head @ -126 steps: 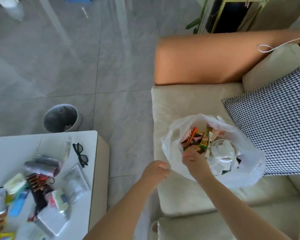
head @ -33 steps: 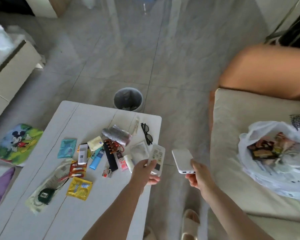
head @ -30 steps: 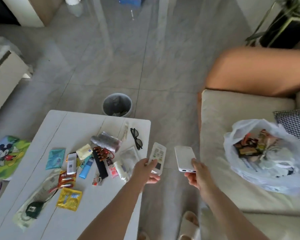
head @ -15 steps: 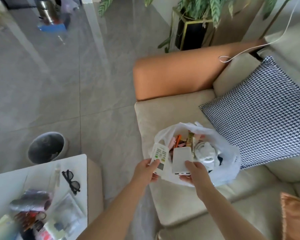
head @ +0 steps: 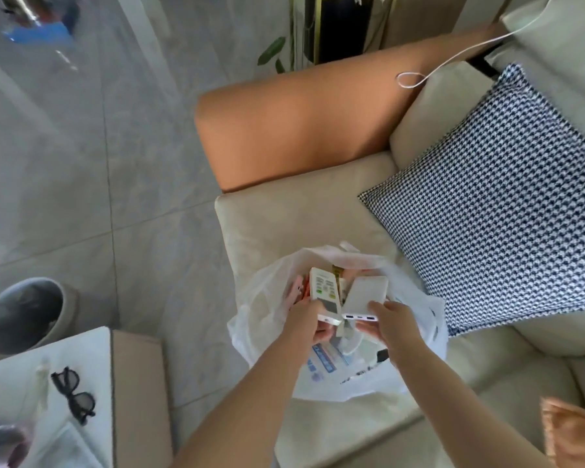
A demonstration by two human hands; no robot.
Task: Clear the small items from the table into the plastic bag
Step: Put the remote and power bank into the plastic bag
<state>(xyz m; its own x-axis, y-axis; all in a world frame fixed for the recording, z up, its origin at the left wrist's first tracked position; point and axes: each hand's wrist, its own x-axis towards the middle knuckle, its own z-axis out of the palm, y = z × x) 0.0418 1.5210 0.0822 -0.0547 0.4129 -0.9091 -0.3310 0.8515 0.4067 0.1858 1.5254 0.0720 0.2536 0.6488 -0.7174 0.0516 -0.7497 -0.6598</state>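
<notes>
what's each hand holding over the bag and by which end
The left hand holds the remote control by its near end; the right hand holds the white power bank by its port end.

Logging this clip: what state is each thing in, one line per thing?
plastic bag: open, on the sofa, partly filled
remote control: gripped by the left hand, over the bag's mouth
power bank: held by the right hand, over the bag's mouth
glasses: lying on the table, unfolded
bin: uncovered, standing on the floor
</notes>
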